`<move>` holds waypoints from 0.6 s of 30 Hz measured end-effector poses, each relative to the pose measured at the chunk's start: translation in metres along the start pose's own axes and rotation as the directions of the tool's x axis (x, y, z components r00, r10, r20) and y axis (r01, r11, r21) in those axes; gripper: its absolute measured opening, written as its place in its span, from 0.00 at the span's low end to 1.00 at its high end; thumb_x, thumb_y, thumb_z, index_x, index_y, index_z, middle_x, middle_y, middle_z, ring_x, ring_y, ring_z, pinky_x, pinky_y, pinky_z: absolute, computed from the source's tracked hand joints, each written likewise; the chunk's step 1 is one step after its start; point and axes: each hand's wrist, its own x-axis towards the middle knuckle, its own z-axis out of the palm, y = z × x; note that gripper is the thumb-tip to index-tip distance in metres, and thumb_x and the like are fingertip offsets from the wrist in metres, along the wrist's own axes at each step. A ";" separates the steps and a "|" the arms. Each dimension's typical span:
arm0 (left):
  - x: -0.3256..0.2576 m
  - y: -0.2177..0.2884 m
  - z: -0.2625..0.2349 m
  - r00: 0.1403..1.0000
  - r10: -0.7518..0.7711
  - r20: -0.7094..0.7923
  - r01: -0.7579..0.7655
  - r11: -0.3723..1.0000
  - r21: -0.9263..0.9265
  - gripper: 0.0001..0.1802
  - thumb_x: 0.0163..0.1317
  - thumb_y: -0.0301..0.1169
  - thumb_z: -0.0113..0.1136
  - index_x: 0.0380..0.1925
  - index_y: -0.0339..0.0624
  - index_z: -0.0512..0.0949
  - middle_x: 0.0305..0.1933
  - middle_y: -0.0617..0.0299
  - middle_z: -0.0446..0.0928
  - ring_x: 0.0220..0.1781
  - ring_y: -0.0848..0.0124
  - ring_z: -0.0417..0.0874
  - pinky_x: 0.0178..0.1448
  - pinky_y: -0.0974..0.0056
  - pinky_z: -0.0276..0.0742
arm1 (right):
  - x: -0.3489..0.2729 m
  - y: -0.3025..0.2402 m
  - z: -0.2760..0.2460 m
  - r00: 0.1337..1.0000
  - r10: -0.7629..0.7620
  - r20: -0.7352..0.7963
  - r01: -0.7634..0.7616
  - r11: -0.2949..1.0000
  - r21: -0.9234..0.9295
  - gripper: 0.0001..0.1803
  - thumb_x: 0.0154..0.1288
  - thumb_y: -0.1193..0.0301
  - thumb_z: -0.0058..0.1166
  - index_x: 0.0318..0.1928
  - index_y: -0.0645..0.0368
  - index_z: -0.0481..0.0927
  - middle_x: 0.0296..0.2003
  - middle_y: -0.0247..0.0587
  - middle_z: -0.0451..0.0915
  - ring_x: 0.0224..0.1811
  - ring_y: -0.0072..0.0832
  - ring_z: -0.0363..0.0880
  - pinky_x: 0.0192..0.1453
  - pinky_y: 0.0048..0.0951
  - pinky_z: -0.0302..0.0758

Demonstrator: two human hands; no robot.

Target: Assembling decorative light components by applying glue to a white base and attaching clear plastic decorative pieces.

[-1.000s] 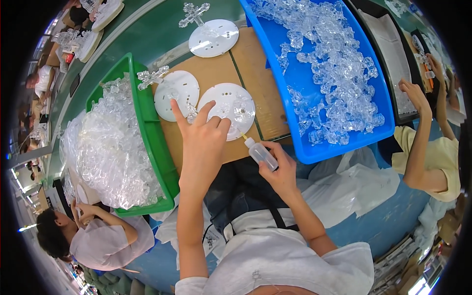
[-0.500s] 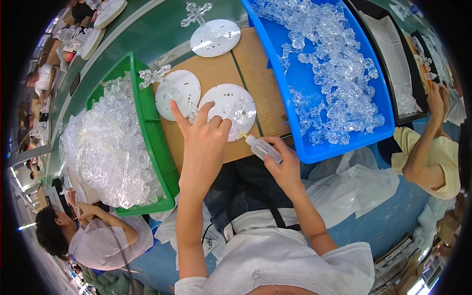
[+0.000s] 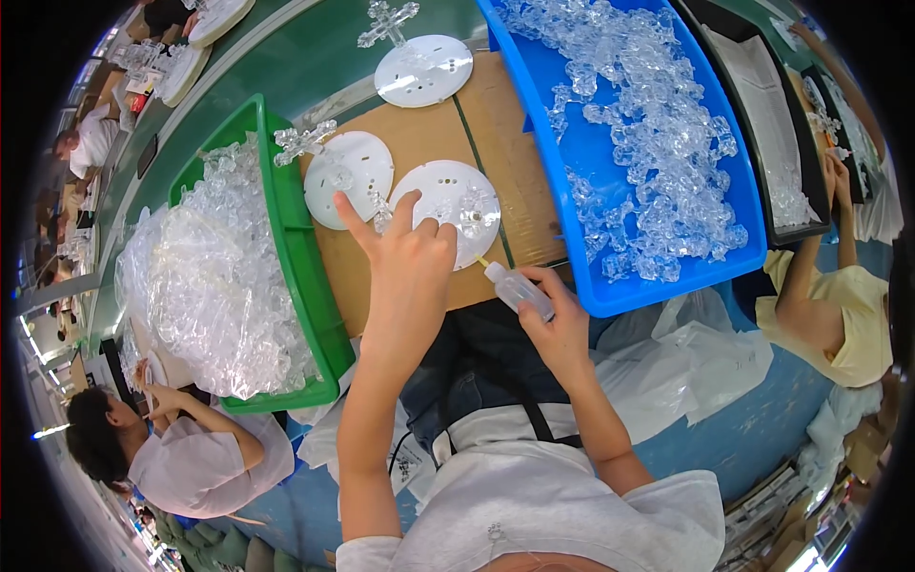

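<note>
My left hand (image 3: 412, 262) reaches over the nearest white round disc (image 3: 435, 181), two fingers stretched out and the others bent down. Those bent fingers seem to grip a clear plastic cross (image 3: 381, 217), whose arms show between the outstretched fingers; the fingertips are hidden. In my right hand (image 3: 560, 329) is a small clear squeeze bottle (image 3: 520, 292), tilted so its thin yellowish nozzle (image 3: 482, 261) points at the disc's lower edge. Whether the nozzle touches anything, I cannot tell. Two other white discs, one at the left (image 3: 372, 157) and one farther back (image 3: 424, 71), carry similar clear crosses.
Brown cardboard (image 3: 519, 181) lies under the near discs. A green bin (image 3: 305, 286) of bagged clear parts stands at left, a blue bin (image 3: 610, 300) of loose clear pieces at right, with a black tray (image 3: 805, 205) beyond. Co-workers sit on both sides.
The whole view has shifted slightly. My hands keep nearly the same pose, with the bottle still tilted at the disc. At right, the co-worker's arms have moved.
</note>
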 end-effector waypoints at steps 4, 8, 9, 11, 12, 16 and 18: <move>0.006 0.004 -0.001 0.999 0.009 0.052 -0.012 0.998 0.055 0.06 0.40 0.17 0.57 0.20 0.39 0.77 0.27 0.57 0.77 0.62 0.54 0.71 0.65 0.21 0.23 | -0.004 0.002 -0.003 0.999 -0.016 -0.035 0.016 1.000 0.000 0.17 0.57 0.73 0.54 0.49 0.60 0.76 0.32 0.38 0.78 0.32 0.23 0.75 0.39 0.24 0.72; 0.006 0.004 0.000 0.998 -0.007 0.055 0.003 0.998 0.062 0.06 0.40 0.16 0.57 0.19 0.40 0.77 0.26 0.58 0.78 0.63 0.54 0.71 0.64 0.20 0.21 | -0.006 0.008 -0.005 1.000 -0.005 0.014 0.004 0.998 0.070 0.21 0.57 0.73 0.55 0.53 0.62 0.73 0.37 0.39 0.78 0.37 0.22 0.75 0.42 0.23 0.72; 0.007 0.004 -0.001 0.998 -0.014 0.062 0.010 0.998 0.060 0.07 0.40 0.16 0.58 0.19 0.40 0.77 0.26 0.59 0.78 0.63 0.54 0.71 0.64 0.20 0.21 | -0.007 0.011 -0.003 1.000 -0.006 0.015 0.004 0.998 0.069 0.21 0.57 0.73 0.55 0.53 0.62 0.73 0.37 0.39 0.78 0.37 0.22 0.75 0.42 0.23 0.72; 0.009 0.007 -0.004 0.995 -0.039 0.094 0.032 0.997 0.068 0.08 0.41 0.16 0.55 0.21 0.40 0.78 0.27 0.59 0.77 0.64 0.56 0.71 0.65 0.22 0.21 | -0.009 0.018 0.003 0.996 -0.060 -0.067 0.073 0.975 0.210 0.25 0.59 0.73 0.56 0.57 0.65 0.68 0.45 0.43 0.76 0.43 0.26 0.76 0.47 0.26 0.73; 0.010 0.009 -0.004 0.990 -0.062 0.127 0.053 0.996 0.077 0.10 0.43 0.15 0.53 0.23 0.40 0.79 0.27 0.60 0.77 0.64 0.57 0.70 0.65 0.23 0.20 | -0.007 0.021 0.007 0.996 -0.063 -0.069 0.076 0.975 0.207 0.25 0.59 0.73 0.56 0.57 0.65 0.68 0.45 0.43 0.76 0.43 0.26 0.76 0.47 0.26 0.73; 0.006 0.005 0.000 0.995 -0.061 0.079 0.056 0.996 0.067 0.10 0.42 0.15 0.53 0.23 0.40 0.79 0.26 0.59 0.77 0.64 0.56 0.70 0.65 0.23 0.20 | 0.017 0.013 0.029 0.943 -0.214 -0.253 0.204 0.977 -0.067 0.27 0.63 0.70 0.57 0.59 0.67 0.64 0.50 0.50 0.74 0.50 0.37 0.76 0.54 0.32 0.71; 0.005 0.003 0.001 0.999 -0.029 0.040 0.025 0.996 0.084 0.06 0.40 0.17 0.58 0.19 0.41 0.78 0.26 0.59 0.78 0.66 0.54 0.69 0.64 0.20 0.22 | 0.028 0.008 0.037 0.912 -0.248 -0.326 0.194 0.963 -0.189 0.26 0.64 0.70 0.56 0.59 0.67 0.64 0.52 0.53 0.73 0.53 0.42 0.74 0.58 0.35 0.69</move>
